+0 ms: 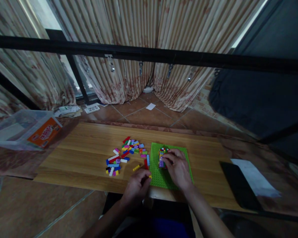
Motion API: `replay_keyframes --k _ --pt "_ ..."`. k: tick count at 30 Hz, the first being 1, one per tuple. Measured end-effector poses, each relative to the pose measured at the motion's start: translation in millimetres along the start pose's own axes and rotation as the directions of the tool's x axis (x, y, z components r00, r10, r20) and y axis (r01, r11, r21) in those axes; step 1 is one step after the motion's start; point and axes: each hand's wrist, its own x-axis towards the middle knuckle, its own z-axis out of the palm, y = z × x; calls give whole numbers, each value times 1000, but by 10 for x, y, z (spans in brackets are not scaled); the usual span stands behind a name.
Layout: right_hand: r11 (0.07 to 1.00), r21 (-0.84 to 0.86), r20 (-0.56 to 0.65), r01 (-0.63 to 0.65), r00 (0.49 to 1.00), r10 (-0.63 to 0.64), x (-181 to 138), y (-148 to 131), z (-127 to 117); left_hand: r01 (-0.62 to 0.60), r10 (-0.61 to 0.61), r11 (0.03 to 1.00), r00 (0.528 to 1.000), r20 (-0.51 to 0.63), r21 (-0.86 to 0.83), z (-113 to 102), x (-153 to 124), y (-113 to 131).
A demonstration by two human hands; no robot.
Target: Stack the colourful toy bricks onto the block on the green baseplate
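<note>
Overall, the bench (84, 152) is topped by a green baseplate (164, 180), loose bricks (125, 154) left of it. The right hand (179, 169), its grip not discernible, is set against a brick stack (161, 163) on it; by the baseplate's near-left edge, the left hand (137, 185) is clamped on a yellow brick (150, 177).

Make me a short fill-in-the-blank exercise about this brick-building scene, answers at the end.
1. The studded baseplate is ____.
2. The left hand pinches a ____ brick.
3. In the picture, the loose bricks lie to the ____ of the baseplate.
4. The label on the clear plastic box is mostly ____.

Answers: green; yellow; left; orange.
</note>
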Motion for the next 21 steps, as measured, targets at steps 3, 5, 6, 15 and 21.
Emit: replay_keyframes --k 3,5,6,15,21 --pt "1000 0 -31 3 1000 -3 10 16 27 10 -10 1000 1000 2 -4 3 -1 -3" --pt "1000 -6 -49 18 999 -19 7 20 46 9 -9 1000 1000 2 -11 9 -2 -8" --pt "999 -15 -57 31 998 -32 0 18 54 7 -7 1000 1000 2 -16 12 -3 -10" --pt "968 -189 -55 165 983 -178 -141 -42 62 -1 1 999 1000 -14 -47 11 -12 8" --pt "970 -182 -63 159 983 -173 -200 -22 95 26 -27 999 1000 -11 -45 9 -18 20"
